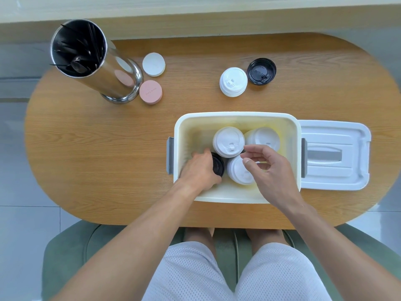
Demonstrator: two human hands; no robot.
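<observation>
Left grip is down in the bin, fingers curled round the black cup. I've got it grasped. The cup shows at 3 o'clock off my knuckles, upright, long axis vertical, at the bin's 8 o'clock. White cups crowd in from its 3 o'clock side. Right grip hovers over the nearest white cup, fingers loosely bent, holding nothing. Left is the hand on it, and I judge it should go straight up or down.

Oval wooden table, green chair, pale, perhaps tiled floor, daylight
</observation>
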